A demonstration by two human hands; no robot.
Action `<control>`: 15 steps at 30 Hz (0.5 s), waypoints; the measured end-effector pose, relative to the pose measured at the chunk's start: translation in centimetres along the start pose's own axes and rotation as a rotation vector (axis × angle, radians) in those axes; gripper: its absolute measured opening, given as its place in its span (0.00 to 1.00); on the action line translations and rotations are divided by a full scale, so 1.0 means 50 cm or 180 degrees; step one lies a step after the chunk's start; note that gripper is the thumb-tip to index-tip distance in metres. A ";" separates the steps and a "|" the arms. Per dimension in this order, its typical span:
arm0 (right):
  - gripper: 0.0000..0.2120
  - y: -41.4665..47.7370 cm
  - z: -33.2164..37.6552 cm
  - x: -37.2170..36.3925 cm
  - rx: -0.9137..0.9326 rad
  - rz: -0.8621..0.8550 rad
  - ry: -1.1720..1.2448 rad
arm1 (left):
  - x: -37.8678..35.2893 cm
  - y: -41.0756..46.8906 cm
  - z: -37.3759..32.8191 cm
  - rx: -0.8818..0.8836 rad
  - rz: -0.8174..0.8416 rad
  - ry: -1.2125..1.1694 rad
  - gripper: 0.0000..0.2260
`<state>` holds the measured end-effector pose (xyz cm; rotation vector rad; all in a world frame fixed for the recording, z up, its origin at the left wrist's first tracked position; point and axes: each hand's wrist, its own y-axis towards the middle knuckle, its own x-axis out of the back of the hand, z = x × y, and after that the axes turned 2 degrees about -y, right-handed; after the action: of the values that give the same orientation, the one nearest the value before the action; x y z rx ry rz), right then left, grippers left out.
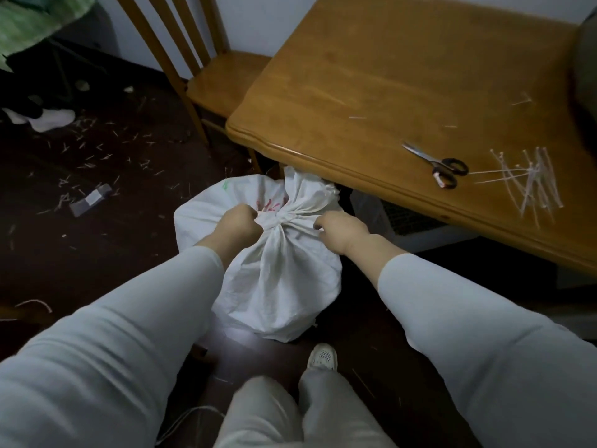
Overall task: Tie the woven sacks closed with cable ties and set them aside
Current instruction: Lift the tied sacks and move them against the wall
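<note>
Nearest us are our pale sleeves and trouser legs, with one white shoe planted on the dark floor just short of the sack. The sack stands on the floor in front of the worktop, near the left end of its near edge, and its loose mouth flares up against the wood. Our left hand is curled tight on the gathered neck from the left. Our right hand hooks its fingers into the folds on the neck's right side. Both hands grip cloth. We cannot tell whether a tie already circles the neck, because our hands and the bunched fabric hide it.

The spare cable ties lie in a loose heap toward the right end of the worktop's near edge. The scissors sit just beside them on the left, well apart from the sack.

The main risk, as we judge it, is the gather. Woven sacking looks stiff and slick, so if one hand lets go to reach for a tie, the folds may spring open. A tie set too near the mouth could slide off. The mouth pressed under the worktop edge may also snag when we lift, and the cut ends littering the floor could roll underfoot.
</note>
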<state>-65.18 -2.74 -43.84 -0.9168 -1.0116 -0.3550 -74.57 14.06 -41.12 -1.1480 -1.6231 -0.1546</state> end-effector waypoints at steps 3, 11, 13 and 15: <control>0.14 0.048 0.000 -0.021 0.0069 -0.0032 0.0010 | -0.014 0.033 0.019 0.0119 0.0202 0.0043 0.09; 0.12 0.147 0.030 -0.048 0.0115 -0.0203 0.0252 | -0.045 0.156 0.052 0.0113 0.0537 0.0162 0.21; 0.14 0.168 0.039 -0.054 0.0191 -0.0414 0.0178 | -0.049 0.190 0.057 -0.0003 0.0656 0.0195 0.23; 0.16 0.193 0.054 -0.064 0.0197 -0.0517 0.0167 | -0.054 0.229 0.067 -0.0172 0.0823 0.0212 0.25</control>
<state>-62.20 4.64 -50.70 -0.7679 -1.0459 -0.4793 -68.62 20.51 -49.62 -1.3686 -1.4052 -0.0686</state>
